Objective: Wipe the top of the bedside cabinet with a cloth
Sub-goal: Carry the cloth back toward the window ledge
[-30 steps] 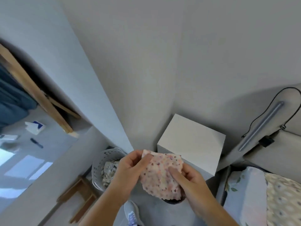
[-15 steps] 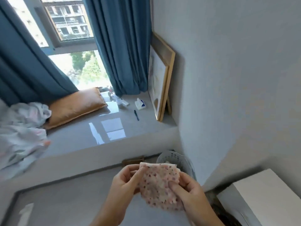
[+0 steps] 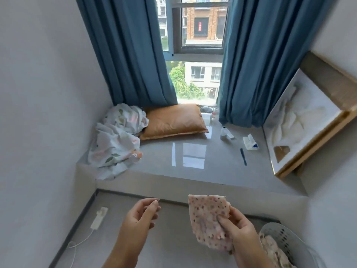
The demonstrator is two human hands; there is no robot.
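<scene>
Since the earlier frame the left hand (image 3: 142, 214) has let go of the cloth (image 3: 209, 219) and drawn away to the left, and the view has swung toward the window; the bedside cabinet is out of sight. That left hand hovers empty, fingers loosely curled, thumb and forefinger nearly meeting. Only the right hand (image 3: 238, 228) holds the one speckled pink cloth, thumb pressed on its front, fingers behind, so it hangs upright over the floor. Beside the right wrist sits one white laundry basket (image 3: 281, 235). On the window ledge (image 3: 193, 171) lie one orange pillow (image 3: 173, 120) and one crumpled floral sheet (image 3: 117, 140), between two blue curtains (image 3: 131, 53).
</scene>
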